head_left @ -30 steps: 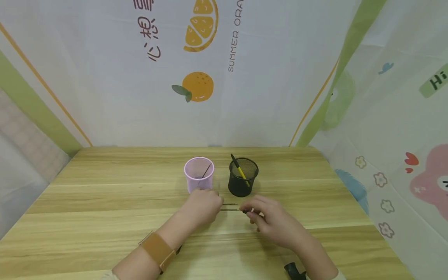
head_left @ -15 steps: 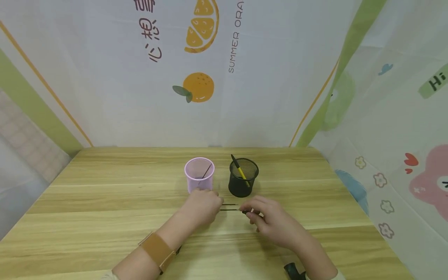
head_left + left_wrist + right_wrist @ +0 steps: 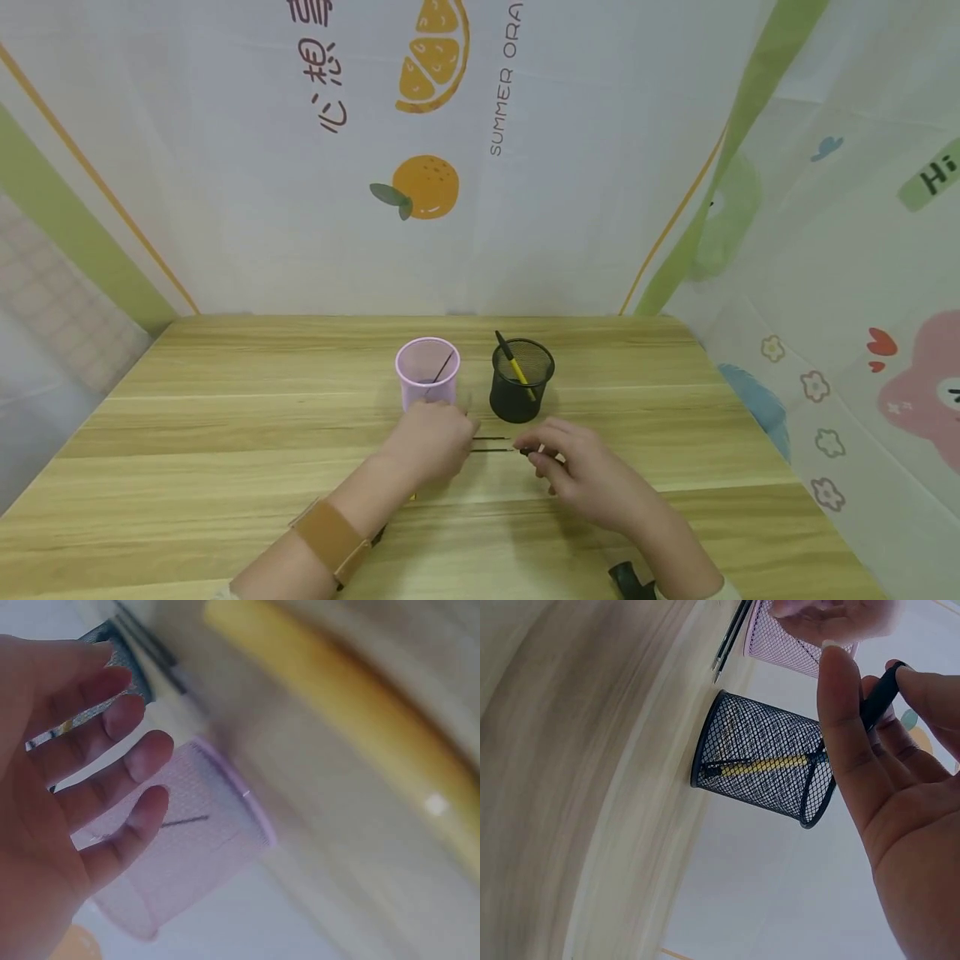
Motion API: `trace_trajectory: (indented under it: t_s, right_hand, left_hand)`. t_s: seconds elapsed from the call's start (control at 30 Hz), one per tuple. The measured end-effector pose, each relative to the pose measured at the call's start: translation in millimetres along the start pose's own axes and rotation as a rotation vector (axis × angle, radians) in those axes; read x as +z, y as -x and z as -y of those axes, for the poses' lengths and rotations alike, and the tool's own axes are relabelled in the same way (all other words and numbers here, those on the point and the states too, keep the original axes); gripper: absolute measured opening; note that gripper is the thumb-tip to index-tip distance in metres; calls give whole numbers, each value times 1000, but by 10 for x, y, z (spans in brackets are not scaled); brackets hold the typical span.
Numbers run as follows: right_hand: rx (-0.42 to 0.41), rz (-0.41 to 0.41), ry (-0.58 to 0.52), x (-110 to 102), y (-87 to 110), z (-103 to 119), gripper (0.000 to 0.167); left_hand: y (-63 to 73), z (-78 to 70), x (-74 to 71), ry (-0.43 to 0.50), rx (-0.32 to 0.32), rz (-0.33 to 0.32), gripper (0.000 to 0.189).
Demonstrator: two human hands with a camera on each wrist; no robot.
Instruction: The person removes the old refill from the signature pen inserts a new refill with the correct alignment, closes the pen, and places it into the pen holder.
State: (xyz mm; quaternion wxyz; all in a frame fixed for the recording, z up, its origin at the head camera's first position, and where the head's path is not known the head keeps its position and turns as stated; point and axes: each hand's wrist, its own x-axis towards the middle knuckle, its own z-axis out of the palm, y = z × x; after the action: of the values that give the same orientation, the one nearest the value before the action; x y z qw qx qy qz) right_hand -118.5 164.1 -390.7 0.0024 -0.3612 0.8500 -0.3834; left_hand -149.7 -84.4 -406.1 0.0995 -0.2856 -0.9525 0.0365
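Note:
In the head view my right hand (image 3: pixel 581 475) pinches a small black pen part (image 3: pixel 880 697) between thumb and fingers. Two thin dark pen refills (image 3: pixel 491 450) lie on the wooden table, partly behind my left hand (image 3: pixel 431 437). That left hand hovers before the pink mesh pen holder (image 3: pixel 176 847), its fingers apart and holding nothing in the left wrist view. A blurred yellow pen barrel (image 3: pixel 337 712) is close to the left wrist camera. Inside the pink holder leans a thin dark stick (image 3: pixel 442 367). A yellow and black pen (image 3: pixel 513 362) leans in the black mesh pen holder (image 3: pixel 757 724).
The wooden table (image 3: pixel 225 400) reaches back to a white printed curtain (image 3: pixel 225 208). A dark object (image 3: pixel 630 579) sits by my right forearm, and another dark piece (image 3: pixel 378 535) shows beside the left wrist strap (image 3: pixel 330 542).
My left hand and forearm have shifted slightly left, and a bit of yellow now shows beneath the forearm. The right hand has stayed in place with the black pen part.

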Motion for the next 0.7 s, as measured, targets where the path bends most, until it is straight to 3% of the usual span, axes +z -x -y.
trace_trajectory:
  t_s: [0.13,0.3,0.4,0.53,0.7]
  right_hand:
    - [2,-6,-31,-11,-3,9,24]
    - [51,2,-50,-21,-1,29,25]
    - [88,18,-51,-32,0,40,28]
    - [103,29,-42,-40,-6,50,31]
    - [149,31,-50,-43,-20,66,33]
  left_hand:
    - [-40,58,-133,-9,37,-113,15]
    - [-143,168,-437,3,42,-226,24]
    - [-207,261,-628,46,0,-201,29]
    - [-288,410,-822,101,-102,-100,22]
    - [-375,561,-912,142,-153,-21,17]
